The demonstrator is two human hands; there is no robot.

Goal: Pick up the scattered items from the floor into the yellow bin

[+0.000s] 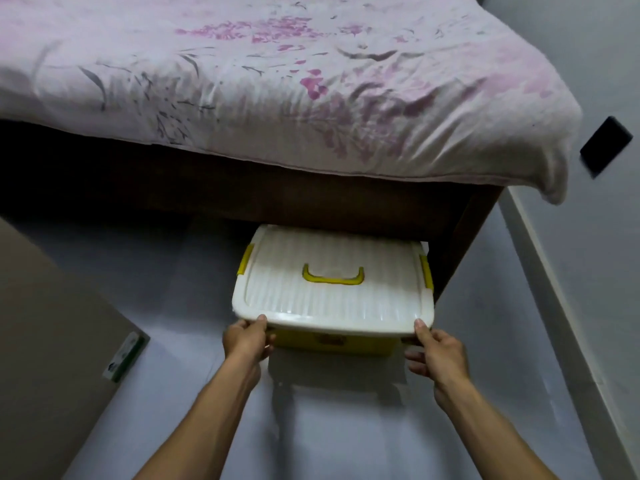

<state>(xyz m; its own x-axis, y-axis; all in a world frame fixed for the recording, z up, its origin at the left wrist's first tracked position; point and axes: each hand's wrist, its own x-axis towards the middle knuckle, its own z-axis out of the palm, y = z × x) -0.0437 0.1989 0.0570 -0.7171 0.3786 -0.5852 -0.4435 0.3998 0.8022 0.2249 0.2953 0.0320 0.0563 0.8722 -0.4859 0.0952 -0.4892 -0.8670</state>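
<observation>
Gripping yellow bin (pixel 329 342) lid (pixel 332 289) corners

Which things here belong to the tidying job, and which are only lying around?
Part of the job:
yellow bin, partly under the bed
white lid, closed on it
left hand and right hand, gripping the lid's near corners

Just lying about:
bed
green-and-white box on the floor

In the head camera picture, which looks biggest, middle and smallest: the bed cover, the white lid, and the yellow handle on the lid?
1. Bed cover, by far the largest.
2. White lid of the yellow bin.
3. Yellow handle, smallest.
The bed lies farther from the camera, yet looks largest anyway.
</observation>
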